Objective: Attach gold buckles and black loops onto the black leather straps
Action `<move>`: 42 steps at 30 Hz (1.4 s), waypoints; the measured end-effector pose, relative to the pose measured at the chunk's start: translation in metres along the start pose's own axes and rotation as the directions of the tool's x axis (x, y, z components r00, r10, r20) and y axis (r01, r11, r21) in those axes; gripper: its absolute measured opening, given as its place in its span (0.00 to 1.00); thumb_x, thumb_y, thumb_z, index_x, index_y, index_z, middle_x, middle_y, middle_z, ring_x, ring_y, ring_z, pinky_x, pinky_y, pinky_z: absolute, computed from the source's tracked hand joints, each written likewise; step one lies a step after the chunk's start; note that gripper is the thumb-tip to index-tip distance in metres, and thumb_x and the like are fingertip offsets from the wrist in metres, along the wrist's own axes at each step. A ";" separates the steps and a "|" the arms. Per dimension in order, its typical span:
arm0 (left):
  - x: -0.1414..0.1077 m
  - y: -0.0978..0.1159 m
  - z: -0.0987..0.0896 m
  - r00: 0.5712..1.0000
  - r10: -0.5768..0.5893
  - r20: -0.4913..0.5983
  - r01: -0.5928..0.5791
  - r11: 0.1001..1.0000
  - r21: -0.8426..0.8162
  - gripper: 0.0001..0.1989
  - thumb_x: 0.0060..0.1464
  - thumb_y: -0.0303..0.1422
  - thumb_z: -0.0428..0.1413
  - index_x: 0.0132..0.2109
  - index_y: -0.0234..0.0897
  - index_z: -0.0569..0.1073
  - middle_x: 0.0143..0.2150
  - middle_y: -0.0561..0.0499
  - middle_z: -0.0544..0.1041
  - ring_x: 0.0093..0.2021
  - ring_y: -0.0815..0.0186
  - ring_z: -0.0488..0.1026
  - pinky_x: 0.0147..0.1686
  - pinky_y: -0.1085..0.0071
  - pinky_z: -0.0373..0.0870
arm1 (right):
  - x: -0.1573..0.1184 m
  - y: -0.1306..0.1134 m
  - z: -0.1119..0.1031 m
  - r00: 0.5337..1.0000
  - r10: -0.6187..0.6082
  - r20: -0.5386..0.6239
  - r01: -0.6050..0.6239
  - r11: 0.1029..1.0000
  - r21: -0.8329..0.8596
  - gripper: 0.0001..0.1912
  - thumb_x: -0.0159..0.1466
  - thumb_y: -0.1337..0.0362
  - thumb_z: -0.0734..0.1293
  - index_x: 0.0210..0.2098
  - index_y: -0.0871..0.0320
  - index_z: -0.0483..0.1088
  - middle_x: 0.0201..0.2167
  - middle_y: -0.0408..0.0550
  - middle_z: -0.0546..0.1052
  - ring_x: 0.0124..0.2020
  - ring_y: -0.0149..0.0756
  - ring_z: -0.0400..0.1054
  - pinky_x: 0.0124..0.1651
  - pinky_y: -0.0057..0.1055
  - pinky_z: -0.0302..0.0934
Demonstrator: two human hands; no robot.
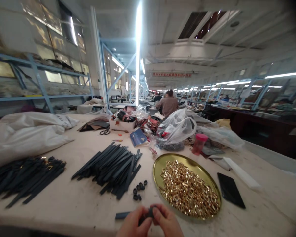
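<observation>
At the table's near edge my left hand (136, 223) and my right hand (166, 221) meet, fingers closed in a pinch. Between their fingertips is a small dark piece (151, 211), perhaps a strap loop; my fingers cover much of it. A flat dark strip (122, 215) sticks out to the left of my left hand; whether it is held or just lies there I cannot tell. Several small black loops (138, 191) lie just beyond my hands. Behind them is a pile of dark straps (111, 168). To the right, a gold tray (158, 161) bears a heap of gold buckles (189, 189).
At far left lie dark straps with gold buckles (29, 177), beside a white sack (27, 131). Scissors (105, 132), a blue booklet (138, 137), plastic bags (176, 126) and a pink-lidded jar (199, 144) stand farther back. A black phone (231, 190) lies right of the tray. A person (168, 104) sits beyond.
</observation>
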State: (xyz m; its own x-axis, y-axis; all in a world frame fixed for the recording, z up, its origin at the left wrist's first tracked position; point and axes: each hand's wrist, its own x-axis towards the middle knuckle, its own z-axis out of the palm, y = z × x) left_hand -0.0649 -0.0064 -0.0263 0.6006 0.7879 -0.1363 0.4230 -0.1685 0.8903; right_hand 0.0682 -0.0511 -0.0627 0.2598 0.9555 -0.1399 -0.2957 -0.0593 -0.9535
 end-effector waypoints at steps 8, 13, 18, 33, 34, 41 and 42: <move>-0.022 0.016 -0.004 0.999 0.026 -0.029 -0.032 0.976 -0.216 0.07 0.49 0.29 0.48 0.38 0.37 0.61 0.26 0.56 0.71 0.25 0.71 0.65 0.27 0.75 0.61 | -0.035 -0.026 0.007 1.000 0.012 0.003 -0.012 0.998 0.069 0.20 0.56 0.49 0.63 0.33 0.61 0.71 0.27 0.46 0.72 0.29 0.32 0.64 0.36 0.31 0.59; -0.027 0.012 -0.005 0.997 -0.057 -0.052 0.049 0.989 -0.143 0.09 0.49 0.33 0.51 0.38 0.38 0.60 0.27 0.55 0.72 0.28 0.68 0.69 0.28 0.74 0.62 | -0.038 -0.021 0.006 0.987 0.148 0.062 -0.157 0.969 0.193 0.13 0.55 0.54 0.67 0.32 0.58 0.70 0.28 0.43 0.71 0.27 0.27 0.62 0.34 0.27 0.59; -0.026 0.010 -0.009 0.990 -0.124 -0.062 0.129 0.989 0.079 0.09 0.48 0.36 0.52 0.36 0.38 0.64 0.28 0.54 0.72 0.28 0.66 0.68 0.28 0.73 0.61 | -0.037 -0.012 0.005 0.883 0.335 0.329 -0.424 0.870 0.252 0.14 0.56 0.57 0.67 0.36 0.61 0.70 0.24 0.42 0.68 0.24 0.25 0.59 0.29 0.24 0.56; -0.017 0.008 -0.011 0.960 -0.119 0.254 0.231 0.848 -0.476 0.13 0.49 0.31 0.54 0.43 0.33 0.69 0.36 0.50 0.75 0.30 0.70 0.70 0.34 0.72 0.66 | -0.024 -0.010 -0.004 0.991 -0.053 -0.122 0.000 0.916 -0.400 0.10 0.56 0.59 0.64 0.31 0.56 0.58 0.23 0.38 0.63 0.23 0.29 0.59 0.27 0.27 0.56; -0.017 0.008 -0.010 0.955 -0.121 0.272 0.246 0.834 -0.493 0.13 0.49 0.31 0.54 0.43 0.33 0.69 0.36 0.50 0.75 0.30 0.70 0.70 0.34 0.72 0.66 | -0.026 -0.009 -0.006 0.993 -0.077 -0.086 0.028 0.883 -0.468 0.09 0.57 0.60 0.63 0.34 0.56 0.59 0.24 0.39 0.64 0.24 0.29 0.60 0.27 0.27 0.56; -0.022 0.008 -0.004 0.880 -0.190 0.435 0.405 0.779 -0.479 0.13 0.45 0.30 0.56 0.40 0.33 0.68 0.27 0.53 0.74 0.26 0.70 0.71 0.29 0.75 0.64 | -0.044 -0.020 -0.018 0.956 -0.005 0.294 0.205 0.729 -0.653 0.05 0.62 0.64 0.56 0.35 0.56 0.61 0.24 0.40 0.67 0.25 0.30 0.61 0.28 0.26 0.55; -0.023 0.008 -0.003 0.870 -0.202 0.450 0.423 0.774 -0.471 0.13 0.44 0.29 0.56 0.40 0.33 0.68 0.27 0.53 0.74 0.26 0.70 0.71 0.29 0.74 0.64 | -0.047 -0.023 -0.019 0.947 0.009 0.320 0.217 0.717 -0.663 0.05 0.62 0.64 0.56 0.35 0.56 0.62 0.24 0.41 0.67 0.26 0.30 0.61 0.29 0.27 0.55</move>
State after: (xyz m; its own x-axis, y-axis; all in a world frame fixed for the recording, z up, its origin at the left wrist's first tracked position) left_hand -0.0771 -0.0245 -0.0149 0.7425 0.4528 -0.4935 0.2617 0.4821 0.8361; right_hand 0.0802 -0.1003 -0.0394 -0.0509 0.9971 -0.0560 0.4538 -0.0269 -0.8907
